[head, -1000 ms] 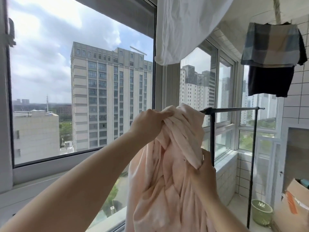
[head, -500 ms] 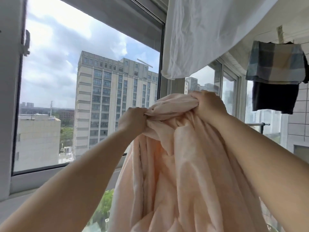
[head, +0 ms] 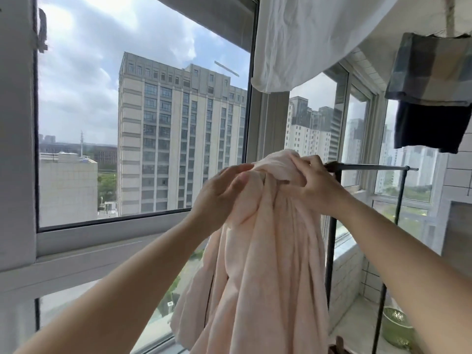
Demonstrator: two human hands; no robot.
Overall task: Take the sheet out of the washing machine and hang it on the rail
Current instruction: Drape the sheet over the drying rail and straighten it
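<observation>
1. We held the sheet (head: 268, 251), a soft pale pink cloth, matte and slightly fuzzy, gathered at the top into a bunched knot and falling in long loose folds below our forearms.
2. Our right hand (head: 315, 186) gripped the bunched top of the sheet, fingers curled into the folds, right at the near end of the rail (head: 370, 167).
3. Our left hand (head: 219, 198) lay against the left side of the bunch; the fingers looked loosely bent, with the thumb pressed onto the cloth, though motion blur kept us from telling whether they truly pinched it.
4. The rail was a thin dark metal bar, round and smooth, running level to the right on slim dark uprights; the sheet hid its near end and the top of one upright.
5. A creased white cloth (head: 306, 34) hung overhead, and to the right hung a checked grey-blue cloth (head: 431, 70) over a dark garment (head: 429, 126).
6. Behind everything stood a large window (head: 143, 123) with pale frames, showing a tall beige building (head: 178, 139) and cloudy sky.
7. A green basket (head: 396, 328) sat on the tiled floor near the rail's legs.
</observation>
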